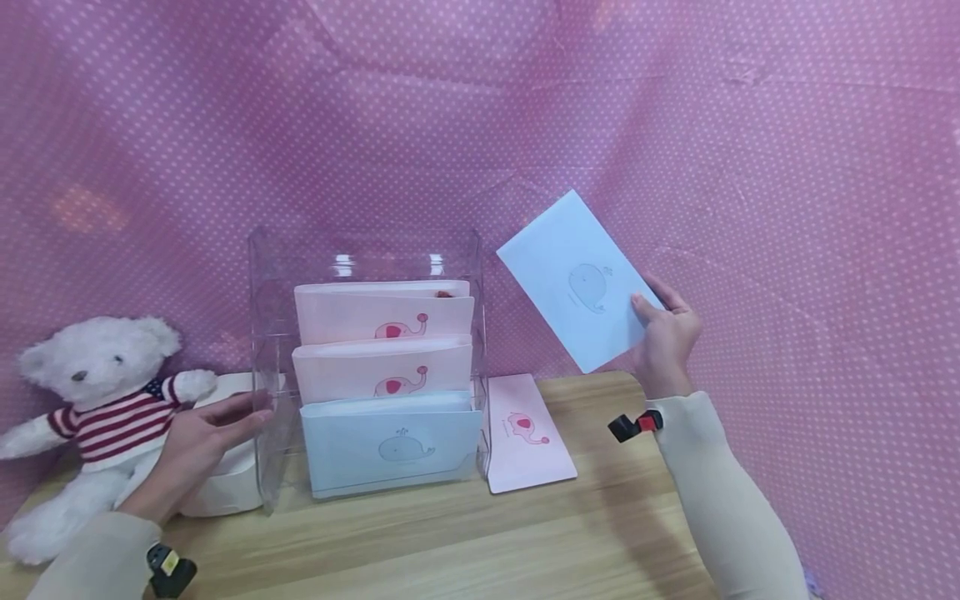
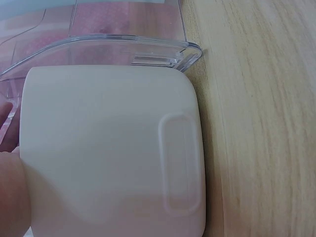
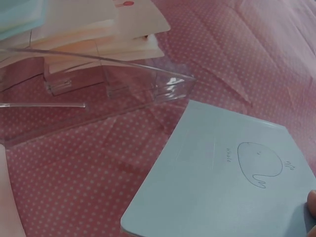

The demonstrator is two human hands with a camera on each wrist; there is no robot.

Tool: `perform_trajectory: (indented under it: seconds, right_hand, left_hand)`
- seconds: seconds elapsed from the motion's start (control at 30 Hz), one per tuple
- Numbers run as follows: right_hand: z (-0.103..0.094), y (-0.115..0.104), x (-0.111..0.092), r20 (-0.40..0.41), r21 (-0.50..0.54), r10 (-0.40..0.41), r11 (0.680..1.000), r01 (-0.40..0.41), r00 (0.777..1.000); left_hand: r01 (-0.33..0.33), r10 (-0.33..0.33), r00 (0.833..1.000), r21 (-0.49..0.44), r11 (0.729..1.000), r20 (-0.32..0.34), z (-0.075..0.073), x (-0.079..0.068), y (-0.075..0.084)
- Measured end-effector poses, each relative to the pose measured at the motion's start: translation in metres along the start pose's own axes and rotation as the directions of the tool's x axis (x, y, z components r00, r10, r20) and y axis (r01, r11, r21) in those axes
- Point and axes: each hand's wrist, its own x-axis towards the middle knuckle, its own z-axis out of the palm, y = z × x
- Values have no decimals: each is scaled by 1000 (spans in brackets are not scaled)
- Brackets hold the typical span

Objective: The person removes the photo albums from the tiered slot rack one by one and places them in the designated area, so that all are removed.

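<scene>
My right hand (image 1: 667, 337) holds a pale blue notebook (image 1: 570, 279) with a whale drawing, the thumb on its front. The notebook is raised and tilted to the right of a clear tiered rack (image 1: 367, 258). In the right wrist view the notebook (image 3: 212, 177) shows its whale and rounded corners, with only a bit of the hand at the edge. My left hand (image 1: 210, 433) reaches to the rack's left side panel, extended fingers and thumb against it. Pink elephant notebooks (image 1: 345, 372) fill the two rear tiers; a blue whale one (image 1: 392, 450) stands in front.
A pink elephant notebook (image 1: 528, 437) lies on the wooden table (image 1: 420, 542) right of the rack. To the left sit a white plastic box (image 2: 108, 143) and a teddy bear (image 1: 105, 400) in a striped top. Pink dotted cloth (image 1: 420, 117) hangs behind.
</scene>
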Motion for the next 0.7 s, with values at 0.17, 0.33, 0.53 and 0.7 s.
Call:
perform_trajectory:
  seconds: [0.17, 0.33, 0.53, 0.7]
  right_hand:
    - [-11, 8, 0, -13, 11, 45, 999, -45, 999]
    - [-25, 16, 0, -26, -9, 115, 993, -115, 993]
    - [-38, 30, 2, -59, -13, 143, 989, -144, 988]
    - [-46, 40, 2, -101, -23, 136, 990, -139, 986]
  left_hand:
    - [3, -3, 1000, 10, 1000, 0, 0, -1, 1]
    - [13, -13, 1000, 18, 1000, -1, 0, -1, 2]
    - [23, -23, 1000, 28, 999, -6, 0, -1, 2]
    - [26, -26, 1000, 12, 1000, -1, 0, -1, 1]
